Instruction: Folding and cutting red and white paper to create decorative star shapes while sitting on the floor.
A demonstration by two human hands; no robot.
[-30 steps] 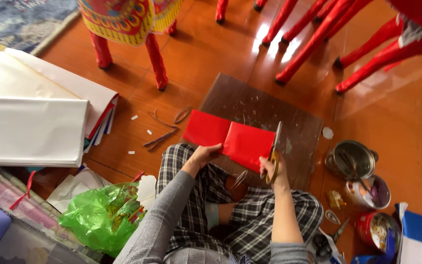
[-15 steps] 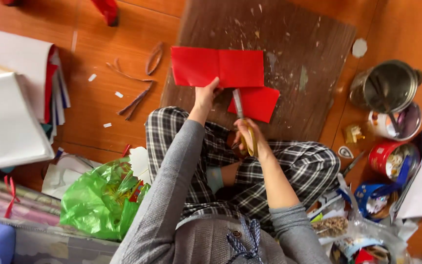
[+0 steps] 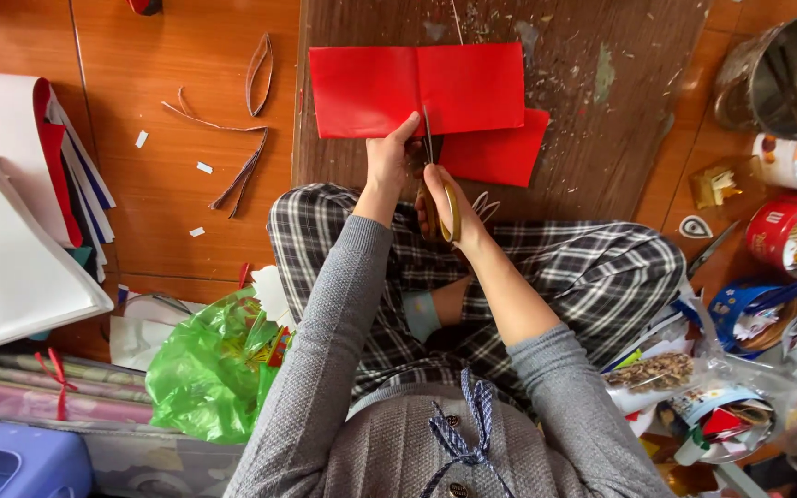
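Although the scissors (image 3: 442, 198) are mostly hidden inside the closed right hand (image 3: 445, 207), their blades are seen entering the near edge of the folded red paper (image 3: 417, 89). That edge is pinched by the left hand (image 3: 387, 159) on the wooden board (image 3: 601, 138).

bare floor strip (image 3: 186, 120) left w/ scraps, metal pot (image 3: 786, 74) & tins (image 3: 791, 231) crowd right
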